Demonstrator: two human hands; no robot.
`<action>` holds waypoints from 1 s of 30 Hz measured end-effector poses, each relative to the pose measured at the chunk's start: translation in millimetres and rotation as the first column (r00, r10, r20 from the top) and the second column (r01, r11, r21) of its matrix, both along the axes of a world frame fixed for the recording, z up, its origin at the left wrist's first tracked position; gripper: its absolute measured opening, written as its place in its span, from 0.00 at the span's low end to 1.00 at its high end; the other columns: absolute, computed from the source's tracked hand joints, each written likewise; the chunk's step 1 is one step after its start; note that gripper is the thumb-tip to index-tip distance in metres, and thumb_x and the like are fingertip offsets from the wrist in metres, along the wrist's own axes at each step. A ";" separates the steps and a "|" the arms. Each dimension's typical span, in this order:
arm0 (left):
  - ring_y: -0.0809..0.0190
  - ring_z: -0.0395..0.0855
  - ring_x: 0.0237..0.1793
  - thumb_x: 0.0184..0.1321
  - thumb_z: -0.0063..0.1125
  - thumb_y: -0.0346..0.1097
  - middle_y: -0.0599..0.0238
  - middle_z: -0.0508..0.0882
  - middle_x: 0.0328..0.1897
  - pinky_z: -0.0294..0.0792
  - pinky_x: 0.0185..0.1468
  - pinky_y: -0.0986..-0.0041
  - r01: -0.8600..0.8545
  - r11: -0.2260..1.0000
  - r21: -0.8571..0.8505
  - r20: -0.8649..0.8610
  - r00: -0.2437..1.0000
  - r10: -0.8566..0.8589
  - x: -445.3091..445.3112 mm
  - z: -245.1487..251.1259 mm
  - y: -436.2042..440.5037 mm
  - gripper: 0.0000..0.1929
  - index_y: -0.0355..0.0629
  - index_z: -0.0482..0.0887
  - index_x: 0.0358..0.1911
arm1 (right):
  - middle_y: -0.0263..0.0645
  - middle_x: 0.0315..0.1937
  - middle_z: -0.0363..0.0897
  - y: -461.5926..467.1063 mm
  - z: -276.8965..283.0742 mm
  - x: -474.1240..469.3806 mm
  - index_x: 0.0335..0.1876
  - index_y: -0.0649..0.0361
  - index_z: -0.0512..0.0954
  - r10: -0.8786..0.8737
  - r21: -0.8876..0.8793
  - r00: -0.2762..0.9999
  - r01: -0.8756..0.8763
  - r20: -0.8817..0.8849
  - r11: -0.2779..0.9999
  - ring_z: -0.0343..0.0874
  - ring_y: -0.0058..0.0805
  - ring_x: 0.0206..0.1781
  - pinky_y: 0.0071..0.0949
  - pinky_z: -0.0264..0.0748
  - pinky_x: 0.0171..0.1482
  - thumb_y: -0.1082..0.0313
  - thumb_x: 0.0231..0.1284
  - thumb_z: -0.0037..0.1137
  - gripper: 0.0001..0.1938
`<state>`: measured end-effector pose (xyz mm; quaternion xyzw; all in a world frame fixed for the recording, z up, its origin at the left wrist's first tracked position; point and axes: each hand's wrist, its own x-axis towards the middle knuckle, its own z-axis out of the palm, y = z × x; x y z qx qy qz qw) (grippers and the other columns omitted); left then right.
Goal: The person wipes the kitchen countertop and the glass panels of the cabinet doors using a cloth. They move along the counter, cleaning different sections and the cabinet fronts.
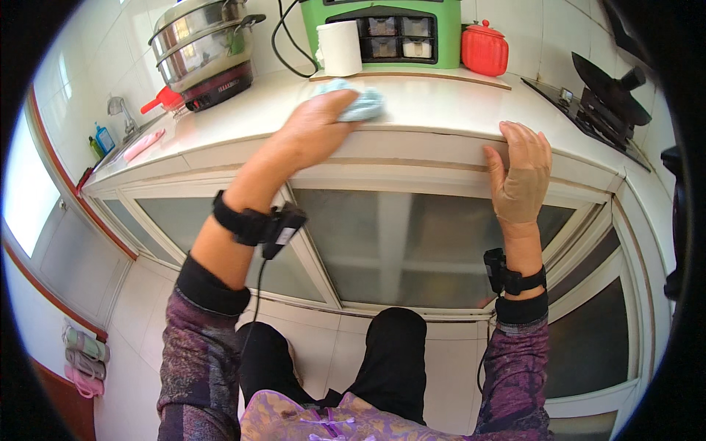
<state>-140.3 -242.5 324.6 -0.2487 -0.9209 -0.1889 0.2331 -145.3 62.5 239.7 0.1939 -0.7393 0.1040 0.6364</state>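
Observation:
My left hand (317, 129) grips a light blue cloth (364, 105) on the white countertop (436, 105), near its front edge. The cloth and fingers are slightly blurred, and part of the cloth is hidden by the hand. At the right, my right hand (521, 165) holds nothing; its fingers rest at the counter's front edge, with the thumb apart from them. A tan patch covers the back of that hand. Each wrist wears a black strap with a small device and a cable.
Behind the cloth stand a paper roll (339, 48), a green spice rack (386, 36) and a red lidded jar (484, 49). A steel steamer (204, 49) is at the left, near a faucet (124, 116). A gas stove (584, 116) holds a black wok (606, 88) at the right.

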 end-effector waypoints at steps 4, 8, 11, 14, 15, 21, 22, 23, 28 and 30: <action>0.44 0.78 0.59 0.59 0.57 0.25 0.47 0.81 0.58 0.68 0.64 0.60 0.120 0.990 -0.068 -0.177 0.975 -0.130 8.6 -15.8 41.6 0.22 0.37 0.77 0.59 | 0.41 0.54 0.81 1.3 1.8 1.4 0.55 0.58 0.78 -0.016 0.035 1.000 0.016 -0.008 0.999 0.77 0.40 0.60 0.45 0.63 0.69 0.63 0.59 0.66 0.19; 0.46 0.73 0.66 0.52 0.57 0.21 0.50 0.79 0.64 0.63 0.70 0.57 0.137 0.981 -0.138 -0.453 0.872 -0.185 17.9 -37.8 26.9 0.27 0.39 0.77 0.60 | 0.41 0.55 0.81 1.4 2.9 4.9 0.57 0.57 0.78 -0.018 0.054 1.000 0.018 -0.001 0.998 0.77 0.41 0.61 0.45 0.63 0.70 0.65 0.61 0.64 0.19; 0.47 0.71 0.69 0.50 0.56 0.19 0.52 0.77 0.67 0.62 0.71 0.57 0.017 0.991 -0.131 -0.537 0.840 -0.085 15.4 -51.2 -13.8 0.29 0.40 0.77 0.61 | 0.41 0.55 0.81 2.3 2.8 7.5 0.58 0.57 0.77 -0.039 0.054 0.998 0.036 0.048 0.998 0.76 0.41 0.61 0.46 0.63 0.71 0.65 0.62 0.64 0.19; 0.46 0.70 0.71 0.50 0.54 0.17 0.54 0.76 0.69 0.60 0.73 0.57 -0.155 0.984 -0.084 -0.622 0.780 0.069 21.3 -65.3 -72.9 0.31 0.41 0.77 0.62 | 0.42 0.56 0.81 0.0 2.2 8.9 0.59 0.58 0.76 -0.041 0.056 0.998 0.039 0.038 0.998 0.76 0.42 0.62 0.46 0.63 0.71 0.65 0.62 0.64 0.20; 0.46 0.69 0.71 0.50 0.54 0.17 0.54 0.76 0.69 0.59 0.74 0.57 -0.216 0.975 -0.054 -0.607 0.782 0.140 25.7 -67.4 -93.9 0.30 0.42 0.77 0.62 | 0.43 0.57 0.80 -2.3 2.5 9.1 0.59 0.58 0.76 -0.054 0.050 0.998 0.052 0.037 0.997 0.76 0.43 0.62 0.46 0.63 0.71 0.65 0.63 0.63 0.20; 0.55 0.78 0.61 0.68 0.53 0.31 0.61 0.83 0.58 0.68 0.66 0.64 -0.026 0.662 0.749 -0.013 0.998 0.054 74.7 -95.7 -158.5 0.17 0.40 0.78 0.59 | 0.46 0.61 0.77 -44.9 -20.0 38.5 0.62 0.60 0.74 0.183 -0.077 0.979 -0.177 0.090 0.981 0.74 0.45 0.65 0.43 0.67 0.69 0.65 0.67 0.61 0.21; 0.58 0.80 0.59 0.72 0.53 0.35 0.63 0.84 0.56 0.70 0.64 0.66 -0.025 0.415 0.909 0.105 0.979 -0.172 87.0 -105.0 -157.9 0.15 0.41 0.78 0.59 | 0.46 0.61 0.76 -59.9 -32.3 49.5 0.63 0.61 0.73 0.334 -0.142 0.926 -0.312 0.176 0.939 0.73 0.44 0.66 0.41 0.67 0.69 0.64 0.68 0.60 0.21; 0.61 0.80 0.57 0.73 0.52 0.37 0.65 0.83 0.55 0.71 0.62 0.66 -0.079 0.295 0.952 0.164 0.947 -0.277 97.6 -114.3 -154.1 0.15 0.41 0.78 0.59 | 0.46 0.61 0.76 -76.3 -45.2 61.5 0.64 0.61 0.73 0.471 -0.213 0.848 -0.427 0.245 0.879 0.73 0.42 0.67 0.40 0.68 0.68 0.64 0.69 0.60 0.21; 0.64 0.81 0.55 0.73 0.53 0.40 0.67 0.83 0.54 0.73 0.61 0.68 -0.164 -0.052 0.985 0.097 0.776 -0.623 137.4 -153.3 -125.6 0.17 0.40 0.76 0.60 | 0.43 0.69 0.69 -157.2 -100.1 115.9 0.71 0.62 0.67 0.957 -0.896 -0.117 -0.395 0.266 0.201 0.67 0.35 0.71 0.41 0.65 0.70 0.53 0.75 0.50 0.27; 0.63 0.81 0.55 0.72 0.54 0.39 0.67 0.82 0.55 0.73 0.61 0.68 -0.167 -0.109 0.980 0.054 0.747 -0.663 147.3 -163.8 -116.9 0.18 0.40 0.76 0.61 | 0.43 0.69 0.67 -177.2 -110.0 128.2 0.72 0.62 0.63 0.933 -0.987 -0.350 -0.159 0.090 0.035 0.66 0.35 0.71 0.40 0.66 0.69 0.46 0.72 0.54 0.33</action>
